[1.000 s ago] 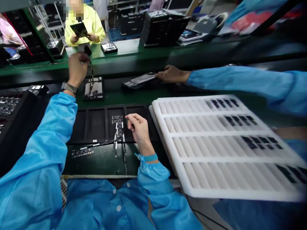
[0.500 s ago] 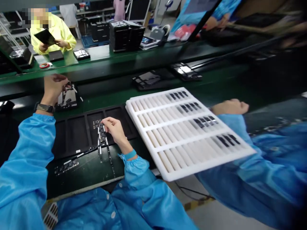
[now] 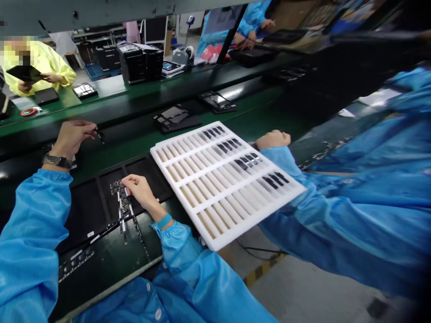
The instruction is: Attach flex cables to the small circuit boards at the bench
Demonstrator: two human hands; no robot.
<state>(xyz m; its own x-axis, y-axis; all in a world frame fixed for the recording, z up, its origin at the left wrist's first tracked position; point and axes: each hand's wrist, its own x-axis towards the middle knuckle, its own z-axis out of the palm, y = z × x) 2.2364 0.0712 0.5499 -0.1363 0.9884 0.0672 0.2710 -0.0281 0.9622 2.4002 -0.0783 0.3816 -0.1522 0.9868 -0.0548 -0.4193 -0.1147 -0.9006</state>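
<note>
My left hand (image 3: pixel 72 140), a dark band on its wrist, is raised over the green bench with fingertips pinched on a small dark flex cable (image 3: pixel 100 136). Partly hidden behind that wrist lies a dark device (image 3: pixel 73 160). My right hand (image 3: pixel 138 189) pinches a bunch of small circuit boards (image 3: pixel 124 201) with long thin strips hanging from it. These boards are over the front edge of a black compartment tray (image 3: pixel 82 208). Another strip-like circuit board (image 3: pixel 76 264) rests on the bench nearer to me.
A white foam tray (image 3: pixel 215 244) with slots, some holding black pieces, slants at my right. A co-worker's hand (image 3: pixel 274 139) is at its far right edge. Opened dark devices (image 3: pixel 177 117) lie further back. Across the bench, a person in yellow (image 3: pixel 50 63) holds a black panel.
My view has turned to the right. My left hand has come up off the opened device with the small dark flex cable. My right hand still pinches the boards.
</note>
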